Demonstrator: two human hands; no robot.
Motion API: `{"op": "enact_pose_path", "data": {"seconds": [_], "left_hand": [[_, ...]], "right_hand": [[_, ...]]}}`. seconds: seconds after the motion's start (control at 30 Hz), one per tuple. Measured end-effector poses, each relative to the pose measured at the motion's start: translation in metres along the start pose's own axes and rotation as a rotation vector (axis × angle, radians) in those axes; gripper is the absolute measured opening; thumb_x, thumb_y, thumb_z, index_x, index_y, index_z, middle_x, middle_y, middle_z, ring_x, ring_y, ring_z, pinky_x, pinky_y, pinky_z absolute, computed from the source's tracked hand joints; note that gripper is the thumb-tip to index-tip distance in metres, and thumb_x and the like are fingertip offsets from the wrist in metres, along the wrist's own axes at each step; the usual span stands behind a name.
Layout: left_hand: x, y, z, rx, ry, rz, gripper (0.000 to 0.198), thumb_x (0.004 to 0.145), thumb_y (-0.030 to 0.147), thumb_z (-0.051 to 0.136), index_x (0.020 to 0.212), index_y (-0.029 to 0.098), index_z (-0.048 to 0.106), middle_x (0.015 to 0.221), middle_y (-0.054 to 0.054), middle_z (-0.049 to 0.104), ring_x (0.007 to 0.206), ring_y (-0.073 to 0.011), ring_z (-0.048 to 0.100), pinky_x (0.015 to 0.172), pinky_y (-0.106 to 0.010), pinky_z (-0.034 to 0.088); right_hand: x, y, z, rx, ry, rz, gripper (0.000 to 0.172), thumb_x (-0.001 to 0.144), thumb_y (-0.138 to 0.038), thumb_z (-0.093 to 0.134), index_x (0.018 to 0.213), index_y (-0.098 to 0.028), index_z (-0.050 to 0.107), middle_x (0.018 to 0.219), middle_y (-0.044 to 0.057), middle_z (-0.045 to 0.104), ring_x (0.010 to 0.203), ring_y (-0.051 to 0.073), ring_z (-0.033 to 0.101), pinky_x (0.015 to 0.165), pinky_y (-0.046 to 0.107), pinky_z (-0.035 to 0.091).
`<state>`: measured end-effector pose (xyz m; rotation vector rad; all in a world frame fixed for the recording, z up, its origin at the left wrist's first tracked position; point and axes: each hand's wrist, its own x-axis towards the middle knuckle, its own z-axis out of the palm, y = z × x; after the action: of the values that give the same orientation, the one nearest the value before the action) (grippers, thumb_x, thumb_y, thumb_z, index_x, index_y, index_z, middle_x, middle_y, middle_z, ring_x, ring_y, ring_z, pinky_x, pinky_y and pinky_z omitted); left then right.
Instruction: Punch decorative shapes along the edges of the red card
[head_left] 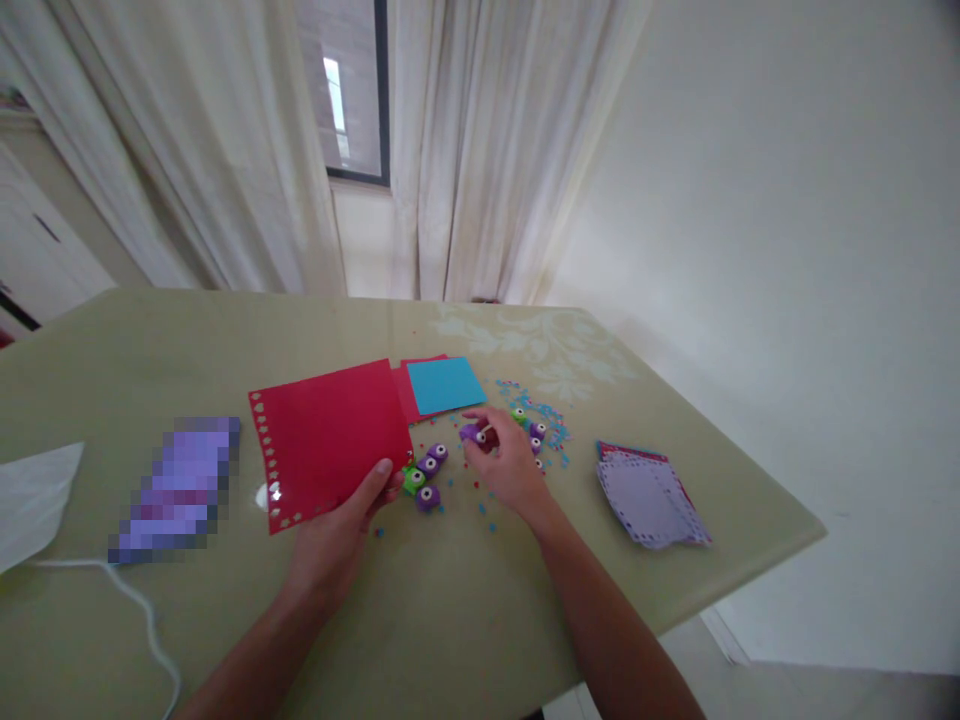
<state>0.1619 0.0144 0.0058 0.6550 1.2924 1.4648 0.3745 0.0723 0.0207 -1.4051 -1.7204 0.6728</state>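
Note:
My left hand grips a sheet of red paper by its lower right corner, thumb on top. Small shapes are punched in a row down the sheet's left edge and along part of the bottom. To the right, the fingers of my right hand are closed round a small purple craft punch. Between my hands lie more purple punches and a green punch. Several others, one of them a green punch, lie just beyond my right hand and are partly hidden by it.
A blue square of paper rests on red paper behind my hands. Tiny blue and red paper bits are scattered around. Stacked punched sheets lie at right. At left are a blurred purple item, white paper and a white cable.

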Motion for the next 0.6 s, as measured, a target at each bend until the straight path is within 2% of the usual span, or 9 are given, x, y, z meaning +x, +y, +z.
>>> {"op": "enact_pose_path", "data": {"seconds": [0.07, 0.13, 0.23, 0.4, 0.6], "left_hand": [[0.0, -0.002, -0.001, 0.018, -0.006, -0.024, 0.045, 0.067, 0.048, 0.092, 0.098, 0.019, 0.077, 0.091, -0.009, 0.083, 0.081, -0.0266, 0.08, 0.077, -0.036, 0.066], [0.0, -0.003, -0.003, 0.103, -0.011, -0.036, 0.046, 0.068, 0.054, 0.09, 0.095, 0.019, 0.079, 0.088, -0.01, 0.083, 0.079, -0.0279, 0.08, 0.078, -0.038, 0.066], [0.0, -0.003, -0.006, 0.283, -0.01, 0.006, 0.046, 0.071, 0.063, 0.085, 0.09, 0.021, 0.081, 0.083, -0.01, 0.083, 0.077, -0.0292, 0.08, 0.08, -0.039, 0.064], [0.002, -0.005, -0.011, 0.449, -0.022, 0.086, 0.045, 0.074, 0.067, 0.08, 0.084, 0.023, 0.082, 0.082, -0.01, 0.083, 0.079, -0.0315, 0.079, 0.081, -0.04, 0.062], [0.002, -0.004, -0.012, 0.444, -0.046, 0.093, 0.043, 0.073, 0.065, 0.082, 0.082, 0.023, 0.083, 0.077, -0.009, 0.082, 0.076, -0.0312, 0.078, 0.079, -0.039, 0.06]], "right_hand": [[-0.004, -0.008, 0.003, 0.351, -0.11, 0.11, 0.025, 0.086, -0.028, 0.073, 0.111, -0.022, 0.073, 0.105, 0.004, 0.07, 0.077, 0.016, 0.064, 0.073, 0.03, 0.052], [-0.008, -0.015, 0.008, 0.638, -0.222, 0.209, 0.03, 0.081, -0.035, 0.082, 0.106, -0.022, 0.073, 0.102, 0.002, 0.072, 0.078, 0.015, 0.066, 0.075, 0.03, 0.053], [-0.012, -0.02, 0.017, 0.884, -0.292, 0.294, 0.041, 0.07, -0.036, 0.094, 0.1, -0.021, 0.07, 0.096, 0.0, 0.072, 0.076, 0.014, 0.067, 0.075, 0.029, 0.054], [-0.016, -0.02, 0.029, 0.929, -0.243, 0.357, 0.047, 0.063, -0.036, 0.098, 0.093, -0.019, 0.067, 0.087, -0.002, 0.069, 0.071, 0.013, 0.066, 0.068, 0.026, 0.052], [-0.015, -0.022, 0.031, 0.884, -0.178, 0.346, 0.047, 0.061, -0.036, 0.098, 0.095, -0.021, 0.07, 0.089, -0.001, 0.071, 0.074, 0.015, 0.067, 0.071, 0.027, 0.053]]}}
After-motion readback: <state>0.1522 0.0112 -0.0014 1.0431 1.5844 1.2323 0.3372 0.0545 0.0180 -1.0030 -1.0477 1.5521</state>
